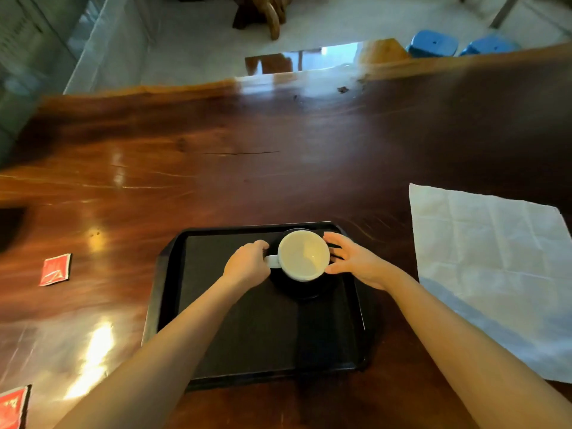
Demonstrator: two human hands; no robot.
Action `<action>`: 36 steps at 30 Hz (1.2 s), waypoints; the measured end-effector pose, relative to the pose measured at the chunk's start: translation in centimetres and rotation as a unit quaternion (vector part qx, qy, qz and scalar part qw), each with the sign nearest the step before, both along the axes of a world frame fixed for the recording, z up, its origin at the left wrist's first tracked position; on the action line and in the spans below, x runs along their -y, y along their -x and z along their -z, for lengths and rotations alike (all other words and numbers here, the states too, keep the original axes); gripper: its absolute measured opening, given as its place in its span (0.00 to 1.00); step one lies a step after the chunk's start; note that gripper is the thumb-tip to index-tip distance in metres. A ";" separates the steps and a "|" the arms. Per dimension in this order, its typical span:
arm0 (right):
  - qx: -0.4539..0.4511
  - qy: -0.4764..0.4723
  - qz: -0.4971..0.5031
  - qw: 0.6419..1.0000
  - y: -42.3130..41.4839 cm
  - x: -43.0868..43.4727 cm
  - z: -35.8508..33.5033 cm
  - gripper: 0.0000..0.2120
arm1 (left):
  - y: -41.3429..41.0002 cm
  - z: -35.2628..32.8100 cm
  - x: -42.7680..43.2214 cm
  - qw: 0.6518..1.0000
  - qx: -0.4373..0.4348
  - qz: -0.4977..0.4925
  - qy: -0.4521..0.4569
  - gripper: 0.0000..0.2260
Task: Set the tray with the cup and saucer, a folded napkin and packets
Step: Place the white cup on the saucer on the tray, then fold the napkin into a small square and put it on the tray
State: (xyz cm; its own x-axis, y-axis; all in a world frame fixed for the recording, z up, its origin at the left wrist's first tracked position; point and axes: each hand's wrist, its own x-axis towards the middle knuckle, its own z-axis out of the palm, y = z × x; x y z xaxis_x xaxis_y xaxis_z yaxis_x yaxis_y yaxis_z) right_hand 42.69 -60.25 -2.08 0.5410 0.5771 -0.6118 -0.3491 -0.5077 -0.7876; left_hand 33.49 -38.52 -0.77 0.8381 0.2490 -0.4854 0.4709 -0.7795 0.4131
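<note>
White cup (303,254) seated on dark saucer (305,291), far right of black tray (173,305). Handle gripped by left hand (247,267). Cup wall touched by spread right hand (353,263) fingers. Napkin (495,267) laid unfolded right of fingers; red packets (55,269) well left.

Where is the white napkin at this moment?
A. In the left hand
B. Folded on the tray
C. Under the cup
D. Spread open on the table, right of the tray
D: the napkin lies unfolded on the table, right of the tray.

Glossy wooden table (216,144), matt black tray (247,320), glazed cup (303,255), creased napkin (495,258).
</note>
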 end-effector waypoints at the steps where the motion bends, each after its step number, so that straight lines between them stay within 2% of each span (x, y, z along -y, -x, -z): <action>1: 0.009 0.004 0.010 1.000 0.0 0.3 -0.5 0.41 | -0.1 -0.5 -0.2 1.000 -0.005 0.008 -0.017 0.24; 5: 0.047 0.051 0.024 0.997 0.5 1.6 -2.5 0.36 | -0.3 -3.0 -1.3 0.997 -0.006 0.033 -0.071 0.24; 8: 0.084 0.098 0.031 0.991 1.6 2.8 -3.9 0.32 | -0.6 -4.7 -1.6 0.995 0.032 0.044 -0.089 0.22; 15: 0.159 0.204 0.055 0.964 5.3 6.4 -5.5 0.25 | -2.1 -7.3 3.4 0.984 0.097 0.145 -0.043 0.22; 23: 0.192 0.310 0.061 0.929 5.8 15.6 -4.4 0.26 | -2.6 -5.1 13.3 0.964 0.078 0.254 -0.019 0.22; 29: 0.246 0.433 -0.055 0.866 3.4 25.7 -0.4 0.29 | -4.0 -1.7 24.6 0.961 0.058 0.268 -0.021 0.22; 33: 0.288 0.415 -0.112 0.856 3.8 29.6 2.7 0.35 | -2.6 2.2 32.4 0.956 0.052 0.278 0.078 0.21; 35: 0.287 0.391 -0.162 0.859 4.6 31.7 4.2 0.37 | -1.2 4.2 35.7 0.949 0.026 0.300 0.089 0.24; 36: 0.289 0.382 -0.188 0.857 5.0 32.6 5.0 0.38 | -0.5 5.0 36.7 0.946 0.035 0.315 0.064 0.25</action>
State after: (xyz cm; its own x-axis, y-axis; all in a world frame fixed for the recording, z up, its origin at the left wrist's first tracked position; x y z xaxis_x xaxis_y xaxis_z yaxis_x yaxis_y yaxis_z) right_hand 37.67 -92.81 -7.07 0.7455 0.3272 -0.5807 0.2888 -0.9438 -0.1610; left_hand 34.01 -75.20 -5.81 0.8312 -0.3684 -0.4163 -0.1025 -0.8375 0.5367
